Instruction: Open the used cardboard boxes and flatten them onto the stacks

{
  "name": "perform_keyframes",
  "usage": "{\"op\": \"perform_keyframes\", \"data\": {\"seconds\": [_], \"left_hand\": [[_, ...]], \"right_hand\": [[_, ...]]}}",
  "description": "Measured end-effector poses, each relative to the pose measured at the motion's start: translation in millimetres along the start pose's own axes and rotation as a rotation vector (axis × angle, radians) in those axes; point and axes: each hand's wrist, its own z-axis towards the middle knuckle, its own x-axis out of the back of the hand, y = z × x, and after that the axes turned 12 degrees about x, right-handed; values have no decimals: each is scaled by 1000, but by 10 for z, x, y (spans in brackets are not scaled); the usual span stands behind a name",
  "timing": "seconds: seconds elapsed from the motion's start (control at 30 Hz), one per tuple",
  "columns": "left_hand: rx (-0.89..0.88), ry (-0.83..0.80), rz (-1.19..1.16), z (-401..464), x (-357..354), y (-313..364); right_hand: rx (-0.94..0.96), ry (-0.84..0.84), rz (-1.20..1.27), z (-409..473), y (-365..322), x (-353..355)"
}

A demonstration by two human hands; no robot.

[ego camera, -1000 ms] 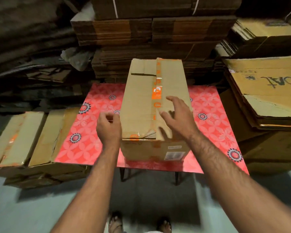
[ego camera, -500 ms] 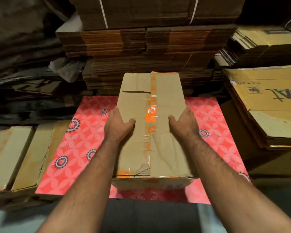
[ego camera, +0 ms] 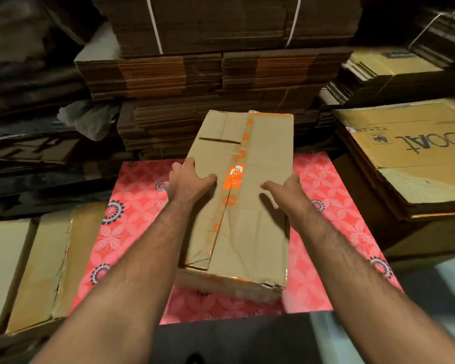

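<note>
The left hand (ego camera: 188, 183) lies on the left part of the top face of the cardboard box (ego camera: 250, 206), fingers wrapped over the left upper edge and thumb stretched flat across the cardboard toward the centre seam; it grips the box edge. The right hand (ego camera: 286, 190) is at the right side of the top face, fingers spread fairly wide and reaching forward, slightly blurred; whether its palm presses the cardboard or hovers just above it cannot be told, and it casts a shadow on the flap beneath.

The box is long and narrow, closed, lying with its length running away from the person. A strip of clear tape with orange printing (ego camera: 234, 177) runs along the centre seam between the two top flaps. The near left flap corner is torn and lifted a little, and the near right corner is crushed.

The box rests near the middle of a table (ego camera: 132, 227) covered in a pink sheet with a pale floral pattern and dark round motifs; bare cover shows on both sides of the box and in front of it.

To the left of the table, touching its edge, lie flattened boxes (ego camera: 29, 274) side by side. To the right stands a stack of flattened cardboard (ego camera: 415, 174), its top sheet bearing handwritten black letters. Behind the table rise bundles of flat cardboard (ego camera: 221, 74), the uppermost bound with white straps (ego camera: 155, 27). A crumpled grey plastic sheet (ego camera: 90, 119) sits at the left of these bundles.
</note>
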Motion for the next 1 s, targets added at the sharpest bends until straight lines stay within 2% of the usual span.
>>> {"op": "perform_keyframes", "data": {"seconds": [0.13, 0.2, 0.33, 0.43, 0.5, 0.57, 0.67, 0.73, 0.77, 0.87, 0.93, 1.0], "left_hand": [[-158, -82, 217, 320, 296, 360], [-219, -150, 295, 412, 314, 512], [-351, -308, 408, 458, 142, 677], [-485, -328, 529, 373, -102, 700], [-550, -339, 517, 367, -203, 670], [-587, -389, 475, 393, -212, 596], [-598, -390, 360, 386, -98, 405], [-579, -311, 246, 264, 15, 203], [-540, -240, 203, 182, 74, 64], [-298, 8, 139, -104, 270, -439], [-156, 65, 142, -271, 366, -743], [-88, 46, 187, -401, 409, -944]], "right_hand": [[-97, 59, 278, -534, -317, -155], [-173, 10, 436, -838, -409, -276], [-274, -123, 453, -1298, -330, -533], [-330, -167, 423, -1485, -273, -707], [-330, -179, 338, -1558, -276, -745], [-317, -220, 132, -1572, -316, -690], [-199, -229, -350, -1484, -332, -513], [-96, -132, -680, -1348, -370, -394], [-35, -73, -776, -1265, -412, -367], [234, 19, -837, -920, -511, -416], [418, -67, -896, -663, -454, -512], [471, -187, -936, -478, -318, -576]]}}
